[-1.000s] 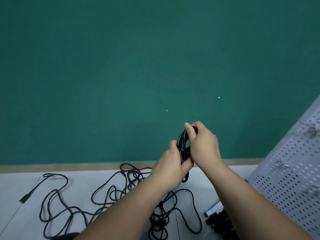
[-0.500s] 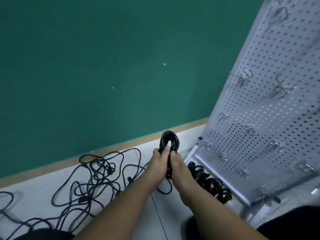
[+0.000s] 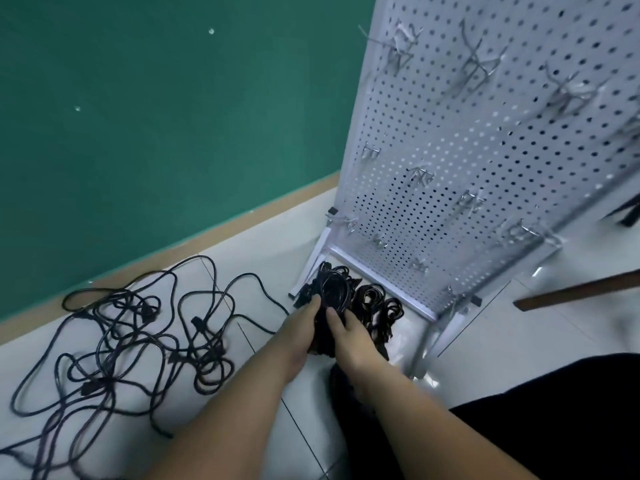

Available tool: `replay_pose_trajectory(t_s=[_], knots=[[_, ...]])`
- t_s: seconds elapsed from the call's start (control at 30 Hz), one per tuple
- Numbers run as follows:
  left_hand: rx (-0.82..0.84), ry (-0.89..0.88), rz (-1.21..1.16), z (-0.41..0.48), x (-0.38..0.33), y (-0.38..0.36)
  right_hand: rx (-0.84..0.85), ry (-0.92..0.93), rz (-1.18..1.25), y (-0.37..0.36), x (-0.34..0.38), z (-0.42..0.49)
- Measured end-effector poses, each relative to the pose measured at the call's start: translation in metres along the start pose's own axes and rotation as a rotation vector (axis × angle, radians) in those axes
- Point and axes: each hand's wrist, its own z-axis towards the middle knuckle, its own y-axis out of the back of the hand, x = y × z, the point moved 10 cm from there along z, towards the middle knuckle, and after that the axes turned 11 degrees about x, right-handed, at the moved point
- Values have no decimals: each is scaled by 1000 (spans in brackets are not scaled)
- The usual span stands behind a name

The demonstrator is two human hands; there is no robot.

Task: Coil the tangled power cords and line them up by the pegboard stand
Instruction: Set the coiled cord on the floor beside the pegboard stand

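Now, head view: left hand and right hand both have their grip clamped on the coiled cord, low beside finished coils at the foot of the pegboard stand. It looks light, floppy, springy; best pinched across all loops together.

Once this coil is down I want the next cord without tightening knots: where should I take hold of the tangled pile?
Probably the plug on the tangle's right side, nearest your left hand, now on the coil. Pinch its rigid body from above: it seems to lie on top of the loops, so its cord can be followed out.
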Motion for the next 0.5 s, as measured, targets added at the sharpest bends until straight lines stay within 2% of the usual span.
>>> replay_pose_trajectory(t_s=[0.1,0.2,0.37,0.5], knots=[[82,-2,135,9,-5,-26,-72,3,26,38,-15,3],[29,-55,416,23,-7,-31,-234,-22,-4,84,-40,4],[-52,-89,952,51,19,-23,-473,-223,-116,157,-91,-1],[-46,-79,1164,67,39,-27,-512,-344,-161,181,-118,17]])
